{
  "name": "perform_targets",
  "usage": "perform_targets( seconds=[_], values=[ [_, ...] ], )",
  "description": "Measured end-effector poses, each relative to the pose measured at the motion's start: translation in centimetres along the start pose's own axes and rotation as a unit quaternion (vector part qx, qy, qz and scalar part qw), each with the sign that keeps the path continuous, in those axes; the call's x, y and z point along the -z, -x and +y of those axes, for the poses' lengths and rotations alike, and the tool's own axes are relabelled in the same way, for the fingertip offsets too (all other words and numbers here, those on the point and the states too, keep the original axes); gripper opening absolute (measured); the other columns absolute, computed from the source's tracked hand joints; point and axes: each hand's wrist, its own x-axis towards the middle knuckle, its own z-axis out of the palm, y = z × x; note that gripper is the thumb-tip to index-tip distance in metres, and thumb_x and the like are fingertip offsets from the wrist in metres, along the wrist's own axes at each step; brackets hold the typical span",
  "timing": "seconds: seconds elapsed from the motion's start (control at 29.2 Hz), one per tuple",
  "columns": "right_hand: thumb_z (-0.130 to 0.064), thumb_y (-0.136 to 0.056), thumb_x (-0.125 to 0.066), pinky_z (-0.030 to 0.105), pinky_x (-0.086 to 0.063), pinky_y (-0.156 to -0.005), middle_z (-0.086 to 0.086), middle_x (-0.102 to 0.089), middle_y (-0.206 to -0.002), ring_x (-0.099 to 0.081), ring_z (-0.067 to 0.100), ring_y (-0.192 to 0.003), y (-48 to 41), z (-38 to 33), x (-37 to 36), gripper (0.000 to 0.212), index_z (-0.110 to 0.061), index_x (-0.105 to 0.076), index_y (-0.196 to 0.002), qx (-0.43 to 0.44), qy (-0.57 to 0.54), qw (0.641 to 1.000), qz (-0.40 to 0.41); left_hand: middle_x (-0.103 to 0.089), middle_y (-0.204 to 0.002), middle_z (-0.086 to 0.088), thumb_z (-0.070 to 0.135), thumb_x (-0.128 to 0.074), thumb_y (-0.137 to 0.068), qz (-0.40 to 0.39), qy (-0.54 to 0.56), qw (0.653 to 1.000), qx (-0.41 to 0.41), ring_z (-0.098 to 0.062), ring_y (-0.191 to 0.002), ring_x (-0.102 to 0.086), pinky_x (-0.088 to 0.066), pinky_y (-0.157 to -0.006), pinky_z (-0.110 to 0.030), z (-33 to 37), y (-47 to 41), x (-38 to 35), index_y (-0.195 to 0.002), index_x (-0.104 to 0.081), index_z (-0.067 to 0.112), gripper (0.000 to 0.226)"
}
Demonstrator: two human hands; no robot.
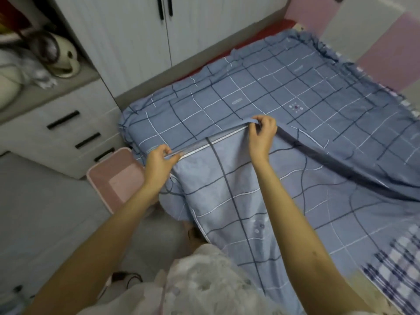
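- Two hands at work on one blue checked cover (227,189), which lies across the near left corner of the bed (261,45) and hangs over its near edge toward the person.
- One zipper (211,145) runs along the cover's far edge, between the hands.
- Left hand (159,161): fingers (169,153) clamped in a pinch on the zipper's left end.
- Right hand (262,135): fingers (261,123) curled and pinching the cover's fabric at the zipper's right end. Whether they hold the pull, I cannot tell.
- Risk: loose fabric beside the zipper teeth may catch in the slider if the edge goes slack.
- Risk: much of the cover hangs over the near edge, so its weight may drag it to the floor (45,212) if either pinch slips.
- Risk: uneven pull could twist the zipper line and jam it.
- Count: one matching sheet (295,87) spread on the bed, one pink bin (116,178) on the floor by the bed's left edge, three drawer handles (63,120), two wardrobe door handles (165,6).
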Motion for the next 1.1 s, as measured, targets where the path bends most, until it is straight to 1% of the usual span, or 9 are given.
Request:
perform_targets(
  seconds=[0.14, 0.27, 0.38, 0.51, 0.65, 0.75, 0.93, 1.03, 1.1],
  values=[
    [-0.003, -0.084, -0.057, 0.001, -0.024, -0.083, 0.019, -0.053, -0.101, -0.046, 0.029, -0.098, -4.9, -0.9, -6.3, 0.014, -0.002, -0.065, -0.095, 0.051, 0.009, 0.997, -0.051, -0.035, -0.057, 0.005, 0.014, -0.075, -0.079, 0.029, 0.026, 0.999, 0.027, -0.002, -0.053, -0.034, -0.027, -0.053, -0.019, -0.7, -6.0, 1.5, -0.059, -0.037, 0.022, 0.043],
    [-0.002, -0.085, -0.058, 0.014, -0.025, -0.082, 0.015, -0.051, -0.103, -0.043, 0.03, -0.103, -9.2, -2.4, -12.1, 0.014, -0.004, -0.064, -0.097, 0.08, 0.025, 0.99, -0.116, -0.029, -0.059, 0.001, 0.012, -0.074, -0.079, 0.034, 0.04, 0.998, 0.044, -0.005, -0.052, -0.025, -0.023, -0.051, -0.02, -1.4, -11.6, 3.4, -0.06, -0.036, 0.018, 0.043],
    [-0.005, -0.084, -0.063, 0.016, -0.024, -0.081, 0.019, -0.051, -0.106, -0.043, 0.034, -0.105, -12.1, -3.4, -16.8, 0.014, -0.002, -0.064, -0.097, 0.104, 0.057, 0.978, -0.169, -0.043, -0.058, 0.001, 0.014, -0.074, -0.079, 0.036, 0.053, 0.996, 0.066, 0.0, -0.047, -0.04, -0.031, -0.051, -0.018, -2.8, -15.4, 5.0, -0.061, -0.048, 0.018, 0.032],
    [-0.007, -0.085, -0.065, 0.015, -0.022, -0.079, 0.022, -0.051, -0.108, -0.042, 0.035, -0.106, -14.9, -3.4, -22.9, 0.017, 0.001, -0.064, -0.1, 0.116, 0.088, 0.968, -0.203, -0.057, -0.067, -0.003, 0.02, -0.073, -0.081, 0.026, 0.041, 0.997, 0.067, -0.001, -0.055, -0.046, -0.037, -0.055, -0.02, -5.8, -20.5, 6.4, -0.068, -0.063, 0.01, 0.019],
    [-0.011, -0.088, -0.064, 0.013, -0.023, -0.081, 0.021, -0.049, -0.111, -0.039, 0.03, -0.11, -17.4, -2.6, -30.6, 0.018, 0.002, -0.063, -0.101, 0.138, 0.099, 0.953, -0.25, -0.06, -0.065, 0.01, 0.021, -0.07, -0.084, 0.068, 0.05, 0.993, 0.081, 0.006, -0.055, -0.052, -0.04, -0.055, -0.017, -9.6, -27.1, 7.3, -0.066, -0.063, 0.022, 0.019],
    [-0.015, -0.091, -0.061, 0.023, -0.032, -0.088, 0.019, -0.049, -0.11, -0.039, 0.03, -0.112, -19.0, -0.6, -38.4, 0.018, 0.0, -0.061, -0.101, 0.16, 0.123, 0.935, -0.291, -0.061, -0.069, 0.006, 0.024, -0.068, -0.086, 0.1, 0.028, 0.989, 0.102, 0.0, -0.062, -0.053, -0.041, -0.058, -0.019, -15.0, -32.7, 7.5, -0.074, -0.065, 0.016, 0.015],
    [-0.014, -0.093, -0.055, 0.028, -0.027, -0.086, 0.02, -0.05, -0.106, -0.041, 0.035, -0.107, -19.6, 4.0, -50.9, 0.017, 0.001, -0.062, -0.097, 0.191, 0.166, 0.914, -0.318, -0.062, -0.082, -0.003, 0.021, -0.064, -0.088, 0.117, -0.027, 0.98, 0.157, -0.019, -0.077, -0.057, -0.036, -0.063, -0.025, -25.6, -40.9, 6.3, -0.089, -0.069, 0.008, 0.014],
    [-0.016, -0.095, -0.051, 0.034, -0.026, -0.094, 0.021, -0.048, -0.118, -0.037, 0.035, -0.114, -19.4, 8.1, -57.8, 0.021, 0.0, -0.061, -0.107, 0.186, 0.209, 0.903, -0.327, -0.062, -0.09, -0.013, 0.022, -0.065, -0.088, 0.094, -0.051, 0.983, 0.149, -0.028, -0.083, -0.059, -0.039, -0.067, -0.029, -33.4, -45.3, 4.5, -0.081, -0.067, -0.002, 0.024],
    [-0.014, -0.096, -0.049, 0.037, -0.025, -0.097, 0.022, -0.047, -0.123, -0.035, 0.035, -0.118, -19.3, 10.5, -60.7, 0.022, 0.001, -0.059, -0.11, 0.182, 0.231, 0.896, -0.332, -0.053, -0.104, -0.009, 0.014, -0.067, -0.086, 0.092, -0.069, 0.987, 0.114, -0.022, -0.092, -0.054, -0.035, -0.074, -0.023, -36.5, -47.5, 3.5, -0.072, -0.065, -0.006, 0.025]
  ],
)
